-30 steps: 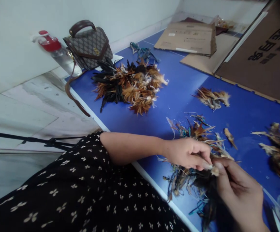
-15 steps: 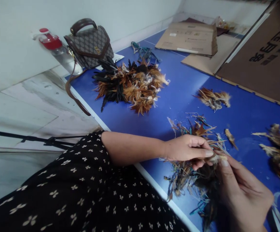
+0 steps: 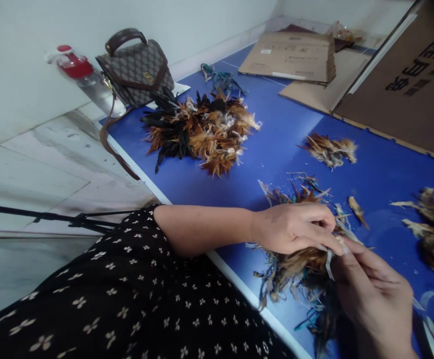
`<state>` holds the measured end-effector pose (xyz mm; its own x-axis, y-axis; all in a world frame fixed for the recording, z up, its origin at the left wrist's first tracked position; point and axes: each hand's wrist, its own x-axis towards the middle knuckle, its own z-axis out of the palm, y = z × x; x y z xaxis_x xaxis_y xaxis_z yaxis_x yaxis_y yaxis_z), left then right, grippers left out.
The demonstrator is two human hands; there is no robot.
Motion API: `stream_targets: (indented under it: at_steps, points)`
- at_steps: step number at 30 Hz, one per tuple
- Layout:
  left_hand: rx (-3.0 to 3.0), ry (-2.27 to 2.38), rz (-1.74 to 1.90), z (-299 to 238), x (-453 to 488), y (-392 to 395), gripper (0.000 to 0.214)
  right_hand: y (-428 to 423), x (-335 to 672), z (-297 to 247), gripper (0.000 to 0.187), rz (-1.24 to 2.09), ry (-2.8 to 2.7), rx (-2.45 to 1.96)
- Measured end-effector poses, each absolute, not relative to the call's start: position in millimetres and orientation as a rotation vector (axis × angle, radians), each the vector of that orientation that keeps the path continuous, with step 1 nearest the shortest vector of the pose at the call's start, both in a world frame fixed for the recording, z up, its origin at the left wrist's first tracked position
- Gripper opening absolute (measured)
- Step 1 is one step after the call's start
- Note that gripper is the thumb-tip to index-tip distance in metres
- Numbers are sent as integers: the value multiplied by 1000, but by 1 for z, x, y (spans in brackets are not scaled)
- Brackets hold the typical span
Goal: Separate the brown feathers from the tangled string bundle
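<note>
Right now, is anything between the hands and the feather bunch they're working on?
Nothing visible: the left hand and right hand already pinch the feather bunch where their fingertips meet, over the blue table.

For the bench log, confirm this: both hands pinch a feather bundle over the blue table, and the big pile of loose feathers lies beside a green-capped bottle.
One detail is wrong: the bottle has a red cap, not green, as the head view shows. The left hand and right hand do pinch the feather bundle over the blue table, near the big pile.
</note>
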<state>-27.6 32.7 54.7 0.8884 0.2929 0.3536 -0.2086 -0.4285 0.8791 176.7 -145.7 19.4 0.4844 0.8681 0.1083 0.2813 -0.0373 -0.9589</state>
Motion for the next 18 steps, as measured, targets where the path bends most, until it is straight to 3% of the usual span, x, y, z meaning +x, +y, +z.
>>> stream_targets:
  at_steps: [6, 12, 18]
  points:
    - [1889, 22, 651, 58, -30, 30, 18, -133, 161, 34, 37, 866, -748, -1510]
    - [1560, 108, 633, 49, -25, 24, 8, -131, 162, 35, 40, 830, -737, -1532]
    - [949, 398, 520, 36, -12, 5, 41, -132, 155, 41, 49, 826, -629, -1566]
